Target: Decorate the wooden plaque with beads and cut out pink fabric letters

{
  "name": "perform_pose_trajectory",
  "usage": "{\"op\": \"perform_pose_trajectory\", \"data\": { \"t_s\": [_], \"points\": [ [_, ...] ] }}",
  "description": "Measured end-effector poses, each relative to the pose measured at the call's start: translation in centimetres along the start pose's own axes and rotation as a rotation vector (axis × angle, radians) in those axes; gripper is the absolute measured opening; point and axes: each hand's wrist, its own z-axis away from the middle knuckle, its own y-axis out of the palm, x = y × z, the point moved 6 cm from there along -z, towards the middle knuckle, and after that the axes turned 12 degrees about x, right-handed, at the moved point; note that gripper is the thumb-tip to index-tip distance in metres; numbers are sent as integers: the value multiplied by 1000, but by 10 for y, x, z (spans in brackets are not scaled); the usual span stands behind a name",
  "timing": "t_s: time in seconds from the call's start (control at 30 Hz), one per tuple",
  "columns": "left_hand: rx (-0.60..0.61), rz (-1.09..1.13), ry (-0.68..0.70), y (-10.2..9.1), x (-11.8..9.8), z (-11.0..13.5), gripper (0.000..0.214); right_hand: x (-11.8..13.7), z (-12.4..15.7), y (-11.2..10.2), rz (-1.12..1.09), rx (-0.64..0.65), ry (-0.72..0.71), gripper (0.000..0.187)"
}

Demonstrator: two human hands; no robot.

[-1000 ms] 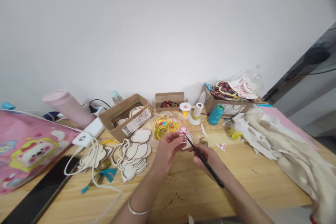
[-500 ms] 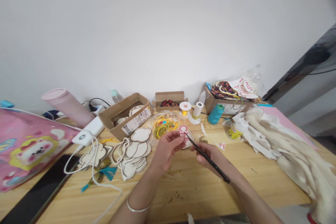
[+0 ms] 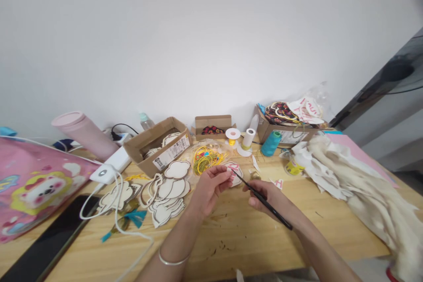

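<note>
My left hand [image 3: 211,187] is closed, thumb and fingertips pinching the edge of a small piece with pink lettering [image 3: 234,168]. Just beyond and below it lies a white cloud-shaped cut-out [image 3: 237,179], partly covered. In my right hand [image 3: 269,198] is a slim black pointed tool [image 3: 269,206], its tip reaching up to the lettering. Whether that tool is a pair of tweezers or a pen-like stick I cannot tell. A small brass-coloured bell-like piece [image 3: 255,176] sits by my right fingertips, and a scrap with a pink H [image 3: 278,183] lies right of it.
White cut-outs [image 3: 167,202] are heaped to the left beside an open cardboard box [image 3: 140,154]. Yellow cords [image 3: 208,156], spools and a teal thread cone [image 3: 271,143] stand behind. Crumpled cream fabric [image 3: 370,189] spreads at right; a phone [image 3: 49,238] and white cable lie left.
The pink-lettered piece has tipped down from its raised position, and its letters show less. My right hand has shifted slightly right and down with the black tool.
</note>
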Motion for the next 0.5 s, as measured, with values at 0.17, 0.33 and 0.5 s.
{"op": "perform_pose_trajectory", "data": {
  "t_s": [0.17, 0.33, 0.5],
  "points": [
    [-25, -4, 18, -1, 2, -1, 17, 5, -3, 7, -129, -36, -43, 57],
    [-19, -40, 39, 1, 2, -2, 19, 5, -8, 12, -205, -86, -61, 55],
    [-27, -118, 83, 1, 1, 0, 20, 4, -8, 17, -294, -109, -84, 57]
  ]
}}
